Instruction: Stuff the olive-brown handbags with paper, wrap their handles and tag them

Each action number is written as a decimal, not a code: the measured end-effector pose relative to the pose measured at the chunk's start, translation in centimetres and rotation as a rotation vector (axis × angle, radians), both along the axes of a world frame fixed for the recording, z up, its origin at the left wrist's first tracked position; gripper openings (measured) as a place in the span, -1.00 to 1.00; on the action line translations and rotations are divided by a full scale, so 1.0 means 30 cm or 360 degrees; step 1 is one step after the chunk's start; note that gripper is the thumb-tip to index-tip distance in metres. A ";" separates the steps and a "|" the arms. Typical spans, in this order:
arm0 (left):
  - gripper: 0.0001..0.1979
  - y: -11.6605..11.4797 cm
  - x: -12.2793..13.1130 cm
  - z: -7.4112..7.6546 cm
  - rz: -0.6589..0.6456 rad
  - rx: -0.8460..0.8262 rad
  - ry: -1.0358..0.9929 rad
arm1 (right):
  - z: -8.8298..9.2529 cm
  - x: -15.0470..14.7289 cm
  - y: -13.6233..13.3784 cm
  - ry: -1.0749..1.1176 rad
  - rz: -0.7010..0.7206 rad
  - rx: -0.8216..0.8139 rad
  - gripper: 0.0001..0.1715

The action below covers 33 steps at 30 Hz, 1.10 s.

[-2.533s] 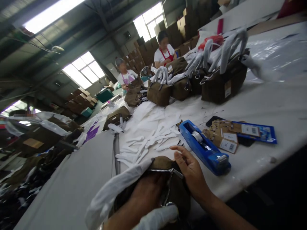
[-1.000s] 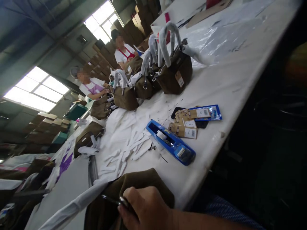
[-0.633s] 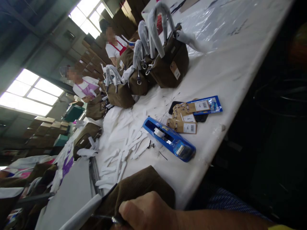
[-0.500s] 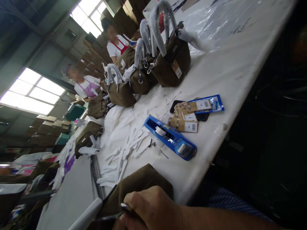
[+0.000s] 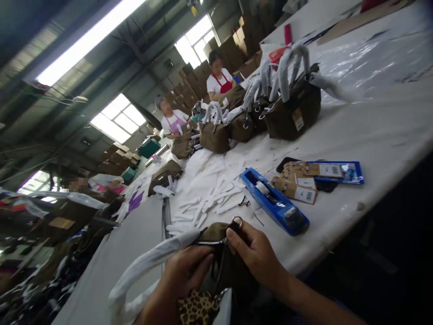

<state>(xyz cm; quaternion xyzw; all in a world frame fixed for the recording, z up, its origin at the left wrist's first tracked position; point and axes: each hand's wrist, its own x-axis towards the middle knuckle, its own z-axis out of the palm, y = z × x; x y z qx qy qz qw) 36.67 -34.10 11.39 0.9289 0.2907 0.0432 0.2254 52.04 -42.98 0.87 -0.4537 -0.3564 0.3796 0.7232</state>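
Observation:
An olive-brown handbag (image 5: pixel 238 271) with an unzipped top lies in front of me, at the bottom of the view. My right hand (image 5: pixel 254 247) pinches its corner, at the zipper end by a metal ring (image 5: pixel 237 220). At the other side of the opening, my left hand (image 5: pixel 182 273) has its fingers curled on the zipper edge; the fingertips are partly hidden. A white-wrapped handle (image 5: pixel 149 259) arches over my left wrist. Below my hands hangs a leopard-print tag (image 5: pixel 196 308) on a metal clasp.
A blue tape dispenser (image 5: pixel 275 203) lies ahead on the white table (image 5: pixel 341 216), with cardboard price tags (image 5: pixel 299 183) beside it. White strips (image 5: pixel 203 203) are scattered to its left. Several finished-looking handbags (image 5: pixel 294 115) stand further back. Co-workers (image 5: pixel 219 83) are across the table.
My view has swung up and left. My right hand still grips the handbag's zipper end, and my left hand has come into view on the opening. The leopard-print tag now shows.

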 end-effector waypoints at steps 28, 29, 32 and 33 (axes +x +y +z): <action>-0.73 -0.149 0.087 0.060 0.0198 0.0558 0.0363 | 0.098 -0.013 -0.035 -0.0914 -0.0415 -0.0194 -0.58; -0.71 -0.150 0.080 0.057 0.0195 0.0537 0.0352 | 0.096 -0.011 -0.034 -0.0867 -0.0406 -0.0188 -0.57; -0.68 -0.149 0.061 0.038 0.0205 0.0502 0.0310 | 0.083 -0.012 -0.035 -0.0764 -0.0403 -0.0169 -0.53; -0.71 -0.146 0.057 0.030 0.0212 0.0501 0.0294 | 0.079 -0.014 -0.035 -0.0721 -0.0390 -0.0181 -0.52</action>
